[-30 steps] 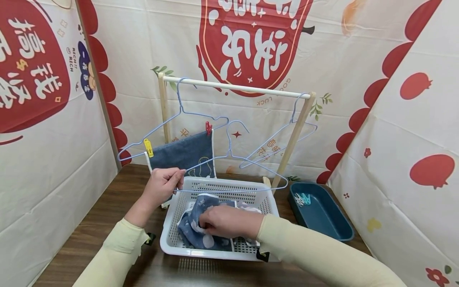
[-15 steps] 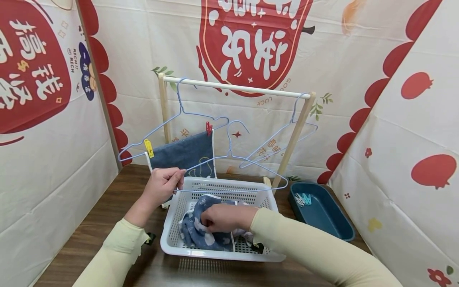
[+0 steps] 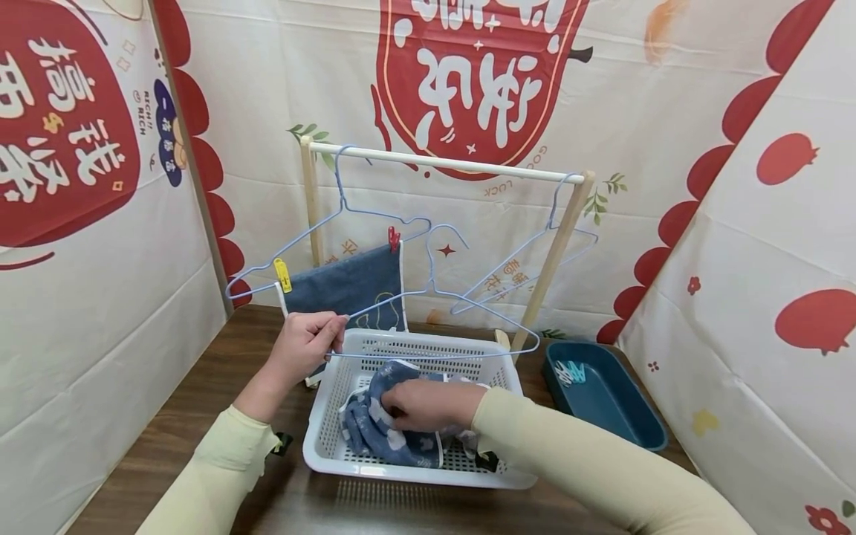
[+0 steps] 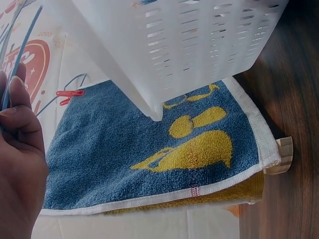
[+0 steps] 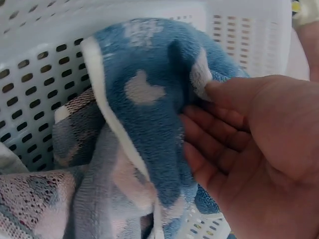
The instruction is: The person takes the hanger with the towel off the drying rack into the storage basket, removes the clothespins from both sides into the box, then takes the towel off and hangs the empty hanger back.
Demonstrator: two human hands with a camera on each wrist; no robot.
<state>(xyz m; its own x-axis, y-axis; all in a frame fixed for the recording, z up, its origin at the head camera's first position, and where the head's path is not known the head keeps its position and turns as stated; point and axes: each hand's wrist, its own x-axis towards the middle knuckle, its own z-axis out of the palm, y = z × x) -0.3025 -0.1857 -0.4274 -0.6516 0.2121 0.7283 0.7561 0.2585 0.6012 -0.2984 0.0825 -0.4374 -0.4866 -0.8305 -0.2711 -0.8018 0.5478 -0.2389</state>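
Observation:
My left hand grips the left end of a blue wire hanger, holding it up over the back of a white perforated basket. Inside that basket, my right hand pinches a fold of a blue towel with pale patches; the right wrist view shows thumb and fingers on the cloth. Beside it lie greyish-pink cloths. Behind the left hand, a dark blue towel hangs from another hanger, clipped by a yellow clothespin and a red clothespin.
A wooden rack stands behind the basket, with a further blue hanger at its right end. At right, a dark teal tray holds several white and turquoise clothespins. Printed cloth walls enclose the brown table.
My right hand has shifted slightly right, and the blue towel has bunched and moved a little with it. The left hand keeps its grip on the hanger, nearly still.

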